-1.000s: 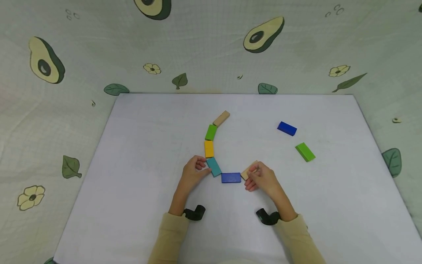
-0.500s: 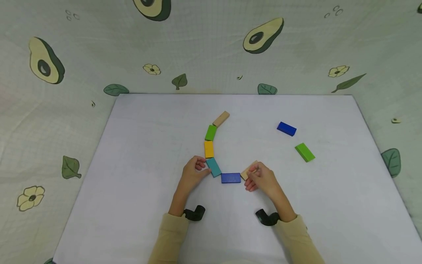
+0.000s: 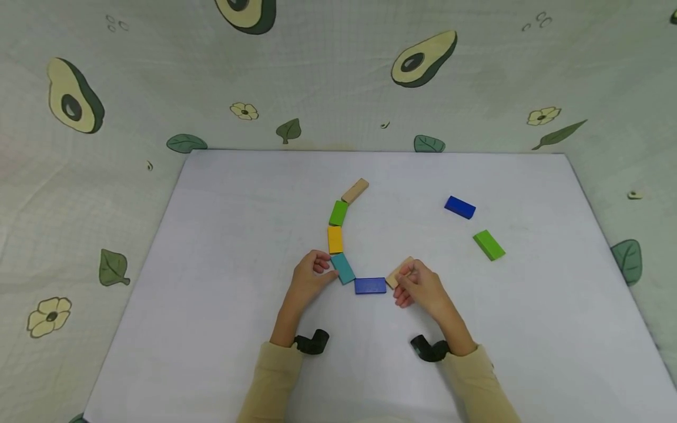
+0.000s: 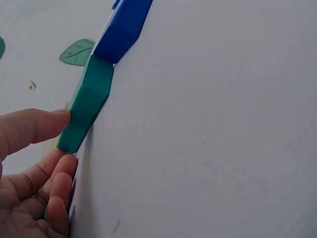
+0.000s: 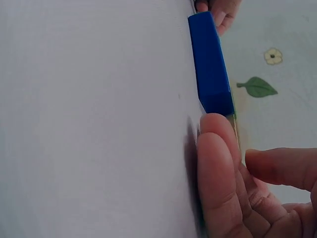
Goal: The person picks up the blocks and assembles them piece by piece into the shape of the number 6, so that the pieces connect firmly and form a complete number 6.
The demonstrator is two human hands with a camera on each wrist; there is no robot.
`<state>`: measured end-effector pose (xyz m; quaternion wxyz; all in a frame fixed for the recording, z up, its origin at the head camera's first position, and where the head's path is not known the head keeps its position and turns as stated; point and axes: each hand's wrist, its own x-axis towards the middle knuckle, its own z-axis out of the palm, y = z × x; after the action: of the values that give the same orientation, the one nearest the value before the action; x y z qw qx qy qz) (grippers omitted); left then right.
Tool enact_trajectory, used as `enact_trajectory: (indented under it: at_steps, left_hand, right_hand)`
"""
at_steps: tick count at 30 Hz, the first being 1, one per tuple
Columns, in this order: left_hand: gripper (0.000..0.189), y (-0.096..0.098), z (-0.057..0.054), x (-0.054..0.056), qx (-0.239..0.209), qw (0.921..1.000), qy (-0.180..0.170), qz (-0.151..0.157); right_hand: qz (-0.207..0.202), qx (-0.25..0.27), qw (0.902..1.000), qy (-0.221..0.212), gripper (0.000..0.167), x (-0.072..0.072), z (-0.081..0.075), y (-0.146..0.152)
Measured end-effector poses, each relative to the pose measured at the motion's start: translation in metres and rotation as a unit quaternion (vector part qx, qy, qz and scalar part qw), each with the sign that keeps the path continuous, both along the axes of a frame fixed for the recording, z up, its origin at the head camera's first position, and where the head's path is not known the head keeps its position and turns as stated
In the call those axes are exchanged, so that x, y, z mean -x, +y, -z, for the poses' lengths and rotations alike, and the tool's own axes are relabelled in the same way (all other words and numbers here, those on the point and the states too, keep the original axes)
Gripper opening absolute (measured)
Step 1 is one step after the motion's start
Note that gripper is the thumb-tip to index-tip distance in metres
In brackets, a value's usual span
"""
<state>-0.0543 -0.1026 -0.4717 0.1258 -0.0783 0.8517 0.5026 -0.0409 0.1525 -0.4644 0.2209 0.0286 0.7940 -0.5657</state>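
In the head view, my left hand (image 3: 311, 273) holds the teal block (image 3: 343, 268) by its outer left end, thumb and index finger against it. The left wrist view shows my thumb on the side of the teal block (image 4: 89, 101) and a fingertip at its end. My right hand (image 3: 421, 286) pinches a plain wooden block (image 3: 398, 274), partly hidden by its fingers. Between them lies a blue block (image 3: 370, 286), its right end meeting the wooden one. It also shows in the right wrist view as the blue block (image 5: 210, 64).
Up from the teal block, a yellow block (image 3: 335, 239), a green block (image 3: 338, 213) and a wooden block (image 3: 355, 191) continue the curved row. Off to the right lie a dark blue block (image 3: 460, 207) and another green block (image 3: 489, 245) on the white tabletop (image 3: 222, 235).
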Motion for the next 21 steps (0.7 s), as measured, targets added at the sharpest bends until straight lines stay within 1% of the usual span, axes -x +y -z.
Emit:
enact_trajectory:
  at_steps: [4, 6, 9, 12, 16, 18, 21]
  left_hand:
    - [0.033, 0.000, 0.000, 0.000, 0.001, 1.0000, 0.005, 0.004]
    - [0.033, 0.000, 0.000, 0.000, 0.004, 1.0000, 0.006, 0.006]
    - [0.034, 0.000, -0.001, 0.000, 0.003, 1.0000, 0.004, 0.002]
    - [0.034, 0.000, -0.002, 0.000, 0.004, 1.0000, 0.006, 0.004]
    - [0.033, 0.000, -0.001, 0.000, 0.009, 0.9999, 0.010, 0.007]
    - [0.033, 0.000, 0.000, 0.000, 0.011, 0.9999, 0.010, 0.007]
    - [0.033, 0.000, 0.000, 0.000, 0.009, 0.9999, 0.009, 0.008]
  right_hand:
    - [0.008, -0.004, 0.9999, 0.011, 0.024, 0.001, -0.006, 0.006]
    - [0.019, -0.016, 0.9993, 0.028, 0.024, 0.002, -0.011, 0.010]
    - [0.035, -0.047, 0.9960, 0.067, 0.023, 0.004, -0.017, 0.018]
    - [0.048, -0.085, 0.9893, 0.109, 0.023, 0.006, -0.022, 0.029]
    - [0.061, -0.139, 0.9760, 0.156, 0.026, 0.010, -0.027, 0.044]
    - [0.069, -0.160, 0.9700, 0.169, 0.029, 0.012, -0.029, 0.052]
    - [0.082, -0.181, 0.9655, 0.168, 0.033, 0.014, -0.032, 0.063]
